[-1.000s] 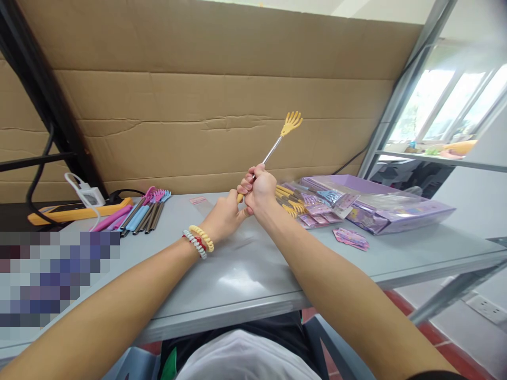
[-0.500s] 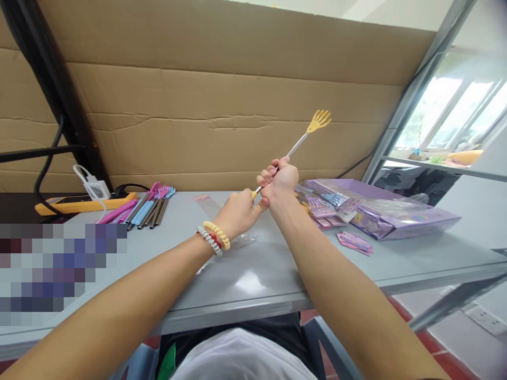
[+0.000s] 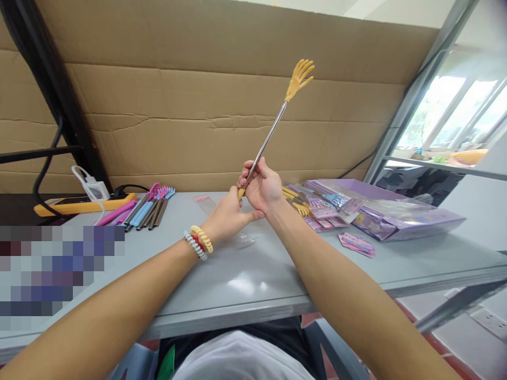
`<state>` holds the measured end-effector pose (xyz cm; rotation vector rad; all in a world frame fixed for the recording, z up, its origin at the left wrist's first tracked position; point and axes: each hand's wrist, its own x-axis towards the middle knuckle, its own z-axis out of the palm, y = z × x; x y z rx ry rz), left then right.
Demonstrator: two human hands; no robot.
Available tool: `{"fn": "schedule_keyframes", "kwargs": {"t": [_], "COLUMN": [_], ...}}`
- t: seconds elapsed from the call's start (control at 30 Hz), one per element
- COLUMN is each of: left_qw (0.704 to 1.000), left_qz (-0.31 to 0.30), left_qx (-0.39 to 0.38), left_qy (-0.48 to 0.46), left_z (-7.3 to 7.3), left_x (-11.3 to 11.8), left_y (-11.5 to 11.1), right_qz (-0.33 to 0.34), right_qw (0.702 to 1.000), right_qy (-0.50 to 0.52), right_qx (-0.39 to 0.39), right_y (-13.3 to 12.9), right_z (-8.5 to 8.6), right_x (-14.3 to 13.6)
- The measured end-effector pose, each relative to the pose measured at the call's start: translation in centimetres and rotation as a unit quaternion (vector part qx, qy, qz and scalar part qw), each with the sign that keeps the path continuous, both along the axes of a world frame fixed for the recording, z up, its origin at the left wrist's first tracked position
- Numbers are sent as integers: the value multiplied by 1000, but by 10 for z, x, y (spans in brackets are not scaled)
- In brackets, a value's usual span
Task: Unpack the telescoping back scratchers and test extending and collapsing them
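A yellow back scratcher (image 3: 271, 126) with a hand-shaped head and a silver telescopic rod points up and to the right. My left hand (image 3: 229, 214) is closed around its yellow handle, most of which is hidden. Just above, my right hand (image 3: 263, 184) has its fingers curled around the lower rod, palm partly turned up. Beneath my left hand a clear plastic bag (image 3: 243, 240) lies on the grey table (image 3: 237, 295).
Several pink, blue and dark back scratchers (image 3: 148, 208) lie at the left by a yellow power strip (image 3: 85, 205). On the right are packaged scratchers (image 3: 317, 206), pink cards (image 3: 356, 244) and a purple box (image 3: 404, 221). A cardboard wall (image 3: 178, 121) stands behind.
The back scratcher has swung more upright, its head moving up and left, and more rod shows above my right hand. Both hands have shifted left; my right palm is turned up more.
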<state>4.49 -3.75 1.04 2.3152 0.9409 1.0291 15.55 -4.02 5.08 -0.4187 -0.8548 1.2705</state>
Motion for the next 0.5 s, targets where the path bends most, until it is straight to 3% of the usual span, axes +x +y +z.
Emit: {"fn": "schedule_keyframes", "kwargs": {"t": [0.1, 0.23, 0.5], "left_qw": [1000, 999, 996], "left_qz": [-6, 29, 48], "left_qx": [-2, 9, 37], "left_qy": [-19, -10, 72], "left_z": [-2, -1, -8], "left_x": [2, 6, 5], "left_y": [-2, -8, -7], "right_qz": [13, 8, -74], "right_qw": [1000, 1000, 995], "right_qy": [0, 11, 54], "right_qx": [19, -1, -40], "right_y": [-2, -5, 0], "right_z": [1, 3, -3], "right_x": [-1, -1, -5]}}
